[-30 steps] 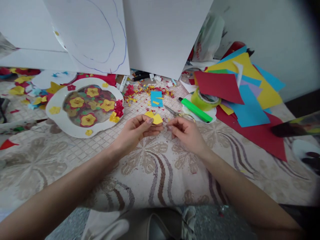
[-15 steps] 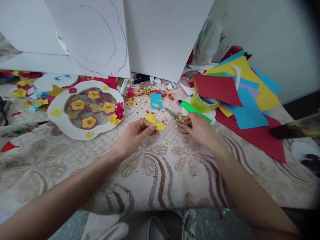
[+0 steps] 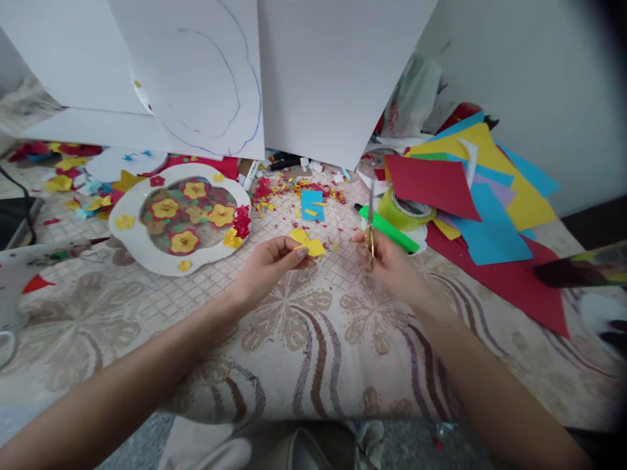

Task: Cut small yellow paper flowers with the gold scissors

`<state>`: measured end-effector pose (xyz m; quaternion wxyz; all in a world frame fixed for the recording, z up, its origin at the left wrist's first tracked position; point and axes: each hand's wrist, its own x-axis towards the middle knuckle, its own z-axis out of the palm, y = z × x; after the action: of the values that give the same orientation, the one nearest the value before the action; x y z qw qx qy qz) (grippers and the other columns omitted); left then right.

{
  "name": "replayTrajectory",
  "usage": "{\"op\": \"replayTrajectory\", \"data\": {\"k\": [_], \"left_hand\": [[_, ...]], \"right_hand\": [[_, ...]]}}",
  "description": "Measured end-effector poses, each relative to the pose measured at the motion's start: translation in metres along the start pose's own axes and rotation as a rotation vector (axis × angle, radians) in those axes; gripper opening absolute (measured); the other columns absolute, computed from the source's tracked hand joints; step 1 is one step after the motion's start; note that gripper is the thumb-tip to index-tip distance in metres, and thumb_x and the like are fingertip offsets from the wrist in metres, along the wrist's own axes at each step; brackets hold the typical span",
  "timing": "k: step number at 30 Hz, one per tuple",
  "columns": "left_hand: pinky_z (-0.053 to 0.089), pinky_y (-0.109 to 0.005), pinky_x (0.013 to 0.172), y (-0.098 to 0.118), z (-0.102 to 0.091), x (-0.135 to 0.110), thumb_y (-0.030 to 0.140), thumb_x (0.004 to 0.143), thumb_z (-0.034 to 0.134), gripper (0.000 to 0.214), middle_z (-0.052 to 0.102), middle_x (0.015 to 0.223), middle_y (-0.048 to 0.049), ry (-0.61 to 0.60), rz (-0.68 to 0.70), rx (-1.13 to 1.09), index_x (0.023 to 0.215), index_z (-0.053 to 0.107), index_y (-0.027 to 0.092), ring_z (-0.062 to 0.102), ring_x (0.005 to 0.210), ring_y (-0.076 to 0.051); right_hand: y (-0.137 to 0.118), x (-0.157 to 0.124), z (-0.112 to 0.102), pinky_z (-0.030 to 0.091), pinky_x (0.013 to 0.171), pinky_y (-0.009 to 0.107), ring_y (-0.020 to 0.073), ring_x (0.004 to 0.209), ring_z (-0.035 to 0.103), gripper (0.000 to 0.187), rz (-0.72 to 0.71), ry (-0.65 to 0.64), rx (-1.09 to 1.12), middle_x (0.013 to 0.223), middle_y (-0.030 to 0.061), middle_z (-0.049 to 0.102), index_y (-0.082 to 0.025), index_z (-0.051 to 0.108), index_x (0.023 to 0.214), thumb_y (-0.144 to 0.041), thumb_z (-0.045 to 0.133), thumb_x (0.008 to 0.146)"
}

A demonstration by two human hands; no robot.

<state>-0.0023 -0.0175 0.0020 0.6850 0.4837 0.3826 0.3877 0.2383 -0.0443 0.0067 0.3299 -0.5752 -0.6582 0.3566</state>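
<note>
My left hand [image 3: 281, 258] pinches a small piece of yellow paper [image 3: 314, 247] between thumb and fingers. Another yellow piece [image 3: 298, 235] shows just behind it; whether it is held too, I cannot tell. Gold-handled scissors [image 3: 371, 225] are in my right hand [image 3: 389, 258], blades pointing up and away from me, apart from the yellow paper. A small blue paper piece [image 3: 312, 205] with yellow strips on it lies beyond my left hand. To the left sits a white scalloped frame [image 3: 127, 202] decorated with red and yellow paper flowers.
Red and yellow scraps [image 3: 284, 189] litter the patterned tablecloth [image 3: 294, 339]. At right are a roll of yellow-green tape [image 3: 392, 209], a bright green strip [image 3: 389, 228] and stacked coloured papers [image 3: 497, 225]. White boards [image 3: 313, 72] stand at the back. A glue gun [image 3: 44, 264] lies left.
My right hand has lifted the scissors off the cloth and turned their blades upward. My left hand keeps its pinch on the yellow paper. The view has shifted slightly.
</note>
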Motion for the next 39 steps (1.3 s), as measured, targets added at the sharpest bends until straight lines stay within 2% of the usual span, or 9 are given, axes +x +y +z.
{"op": "replayTrajectory", "data": {"k": [2,4,8,13,18,26,39], "left_hand": [[0.052,-0.029,0.084,0.002,-0.001,0.001,0.034,0.077,0.071,0.024,0.072,0.081,-0.0037,0.009,-0.018,-0.098,0.080,0.060,0.014,0.068,0.077,-0.013],[0.051,-0.031,0.088,0.005,-0.001,0.002,0.033,0.076,0.072,0.024,0.073,0.083,-0.0049,0.010,-0.032,-0.195,0.079,0.059,0.013,0.069,0.080,-0.014],[0.050,-0.034,0.091,0.010,-0.001,0.002,0.029,0.077,0.072,0.021,0.074,0.087,-0.0068,0.004,-0.046,-0.306,0.078,0.058,0.013,0.070,0.086,-0.017],[0.053,-0.033,0.086,0.008,-0.001,0.000,0.028,0.078,0.071,0.019,0.073,0.084,-0.0045,-0.016,-0.052,-0.296,0.080,0.061,0.013,0.070,0.081,-0.015],[0.056,-0.029,0.079,0.006,-0.001,-0.001,0.030,0.077,0.072,0.021,0.071,0.079,-0.0030,-0.041,-0.070,-0.260,0.080,0.061,0.013,0.068,0.074,-0.012],[0.056,-0.030,0.080,0.007,-0.001,-0.002,0.029,0.078,0.071,0.019,0.070,0.079,-0.0036,-0.040,-0.057,-0.229,0.079,0.060,0.013,0.068,0.074,-0.012],[0.056,-0.027,0.078,0.007,0.000,-0.001,0.031,0.077,0.072,0.021,0.070,0.077,-0.0027,-0.030,-0.055,-0.231,0.078,0.061,0.013,0.067,0.073,-0.011]], "right_hand": [[-0.014,-0.007,0.009,0.039,0.058,0.027,0.0128,0.063,0.043,0.032,-0.039,-0.128,0.129,0.076,-0.0016,0.043,-0.021,0.044,0.104,-0.049,0.047,0.089],[-0.025,-0.015,0.017,0.038,0.057,0.026,0.0126,0.064,0.040,0.042,-0.043,-0.234,0.194,0.079,-0.0009,0.042,-0.021,0.042,0.107,-0.059,0.040,0.090],[-0.035,-0.024,0.026,0.031,0.051,0.025,0.0114,0.058,0.034,0.053,0.045,-0.364,0.216,0.070,-0.0037,0.040,-0.021,0.042,0.093,-0.074,0.039,0.082],[-0.035,-0.027,0.034,0.027,0.050,0.025,0.0111,0.055,0.034,0.054,0.053,-0.385,0.104,0.064,-0.0037,0.041,-0.021,0.043,0.079,-0.075,0.040,0.080],[-0.038,-0.029,0.038,0.027,0.050,0.025,0.0112,0.054,0.035,0.051,0.062,-0.384,0.114,0.062,-0.0033,0.043,-0.021,0.045,0.078,-0.071,0.044,0.081],[-0.040,-0.028,0.038,0.029,0.051,0.025,0.0113,0.055,0.037,0.047,0.091,-0.399,0.171,0.064,-0.0029,0.048,-0.021,0.046,0.078,-0.067,0.048,0.081],[-0.037,-0.029,0.040,0.028,0.051,0.025,0.0110,0.055,0.037,0.041,0.104,-0.408,0.195,0.065,-0.0037,0.047,-0.021,0.046,0.079,-0.062,0.050,0.083]]}}
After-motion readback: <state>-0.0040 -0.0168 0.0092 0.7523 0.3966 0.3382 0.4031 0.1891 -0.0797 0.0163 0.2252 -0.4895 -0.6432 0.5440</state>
